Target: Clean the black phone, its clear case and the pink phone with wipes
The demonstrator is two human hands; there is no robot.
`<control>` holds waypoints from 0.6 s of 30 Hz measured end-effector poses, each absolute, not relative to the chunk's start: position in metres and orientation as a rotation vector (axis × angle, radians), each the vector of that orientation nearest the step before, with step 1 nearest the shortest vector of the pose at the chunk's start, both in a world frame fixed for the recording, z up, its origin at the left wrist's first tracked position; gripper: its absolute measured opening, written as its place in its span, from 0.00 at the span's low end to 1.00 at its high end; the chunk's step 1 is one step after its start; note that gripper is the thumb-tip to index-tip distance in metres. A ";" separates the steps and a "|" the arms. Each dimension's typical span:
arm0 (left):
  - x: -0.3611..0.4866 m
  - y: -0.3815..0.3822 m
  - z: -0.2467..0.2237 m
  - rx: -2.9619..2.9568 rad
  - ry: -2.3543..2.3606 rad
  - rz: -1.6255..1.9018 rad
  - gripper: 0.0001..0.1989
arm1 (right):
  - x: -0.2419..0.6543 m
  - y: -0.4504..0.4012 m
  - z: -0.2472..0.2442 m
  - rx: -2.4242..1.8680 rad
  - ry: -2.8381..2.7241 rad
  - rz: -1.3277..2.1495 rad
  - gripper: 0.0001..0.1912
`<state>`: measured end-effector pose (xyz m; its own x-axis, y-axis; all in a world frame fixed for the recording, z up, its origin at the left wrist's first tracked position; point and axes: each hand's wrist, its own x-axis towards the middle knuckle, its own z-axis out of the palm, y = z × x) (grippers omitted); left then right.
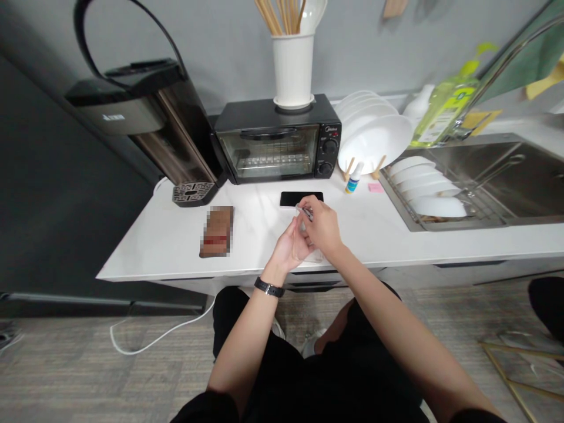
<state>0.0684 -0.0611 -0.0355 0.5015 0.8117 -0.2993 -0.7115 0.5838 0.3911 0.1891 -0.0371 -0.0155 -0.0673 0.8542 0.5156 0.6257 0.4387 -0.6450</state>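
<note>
Over the counter's front part, my hands meet at a thin see-through thing that looks like a clear phone case [315, 257]. My left hand [286, 247] is closed around it from below, palm up. From above, my right hand [324, 226] pinches a small grey and dark thing [307, 212] at the upper end of the clear piece; the fingers partly hide it, so its kind is unclear. Just behind my hands a black-screened phone [288, 199] lies flat. Further right stands a small spray bottle [353, 179] with a blue and yellow label.
A blurred brown item [217, 232] lies to the left on the white counter [158, 247]. Behind are a water dispenser [176, 135], a toaster oven [273, 153] bearing a utensil holder [294, 70], and racked plates [374, 141]. A pink note [376, 188] lies near the sink [493, 220].
</note>
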 end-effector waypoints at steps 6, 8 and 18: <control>0.068 -0.062 -0.032 0.132 0.463 0.997 0.21 | 0.185 -0.048 -0.019 -1.248 -1.776 0.310 0.11; 0.067 -0.063 -0.029 0.129 0.473 1.033 0.22 | 0.182 -0.055 -0.023 -1.236 -1.779 0.324 0.10; 0.067 -0.069 -0.026 0.425 0.497 1.004 0.29 | 0.194 -0.124 -0.045 -1.174 -1.851 0.477 0.08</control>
